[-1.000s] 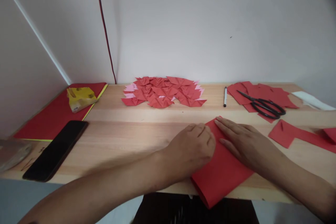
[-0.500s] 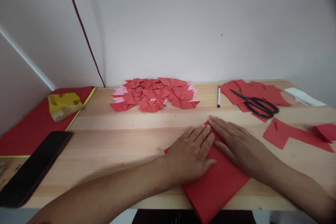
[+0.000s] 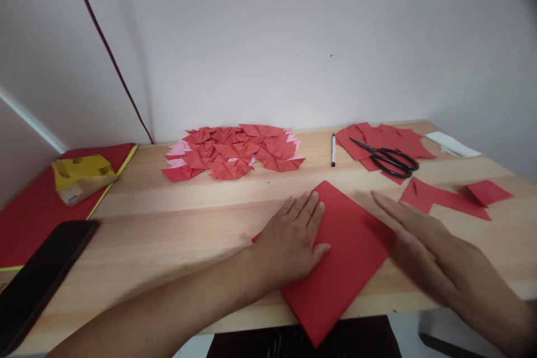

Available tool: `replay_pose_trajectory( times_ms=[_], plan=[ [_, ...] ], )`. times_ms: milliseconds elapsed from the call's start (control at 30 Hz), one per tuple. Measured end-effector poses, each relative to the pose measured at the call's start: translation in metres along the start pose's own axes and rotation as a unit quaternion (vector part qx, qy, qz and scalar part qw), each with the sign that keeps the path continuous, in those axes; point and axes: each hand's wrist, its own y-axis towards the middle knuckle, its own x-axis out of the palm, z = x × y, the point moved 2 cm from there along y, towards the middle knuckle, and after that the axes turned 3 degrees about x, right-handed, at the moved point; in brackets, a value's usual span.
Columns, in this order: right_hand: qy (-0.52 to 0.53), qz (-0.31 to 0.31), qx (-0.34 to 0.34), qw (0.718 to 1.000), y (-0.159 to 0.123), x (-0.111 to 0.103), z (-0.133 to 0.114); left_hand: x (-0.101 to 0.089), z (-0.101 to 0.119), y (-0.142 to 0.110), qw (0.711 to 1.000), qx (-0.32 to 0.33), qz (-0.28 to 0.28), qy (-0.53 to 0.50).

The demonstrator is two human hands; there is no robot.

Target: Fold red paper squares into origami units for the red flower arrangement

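A folded sheet of red paper lies slanted on the wooden table, one corner reaching past the front edge. My left hand rests flat on its left part, fingers stretched out. At the paper's right corner is my right hand, fingers straight and extended, a little blurred; whether it touches the paper's edge I cannot tell. Part of the paper is hidden under my left hand.
Folded red and pink paper pieces lie by the wall. Right of them are a marker, black scissors on red paper pieces, and red scraps. A black phone and yellow packet lie left.
My right hand has slid from the paper's top corner down and right to its right corner. The left hand stays on the paper. The view has shifted slightly right.
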Motion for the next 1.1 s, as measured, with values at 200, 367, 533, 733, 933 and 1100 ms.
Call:
replay_pose_trajectory(
  times_ms=[200, 367, 533, 733, 933, 1100],
  plan=[
    [-0.107, 0.007, -0.119, 0.987, -0.021, 0.024, -0.002, 0.000, 0.002, 0.001, 1.000, -0.002, 0.016, 0.021],
    [-0.123, -0.014, -0.118, 0.985, -0.003, 0.031, 0.001, -0.002, 0.003, 0.001, 0.999, 0.002, 0.021, 0.033],
    [-0.135, -0.013, -0.139, 0.981, 0.023, 0.030, -0.011, -0.004, 0.005, 0.001, 0.997, 0.011, 0.032, 0.068],
    [-0.153, -0.011, -0.174, 0.973, 0.045, 0.037, -0.018, 0.000, 0.007, 0.003, 0.991, 0.039, 0.052, 0.117],
    [-0.139, -0.021, -0.175, 0.975, 0.053, 0.046, -0.015, -0.001, 0.005, 0.005, 0.991, 0.053, 0.055, 0.107],
    [-0.149, 0.001, -0.183, 0.972, 0.050, 0.051, -0.017, -0.006, -0.004, 0.011, 0.993, 0.057, 0.090, 0.053]
  ],
)
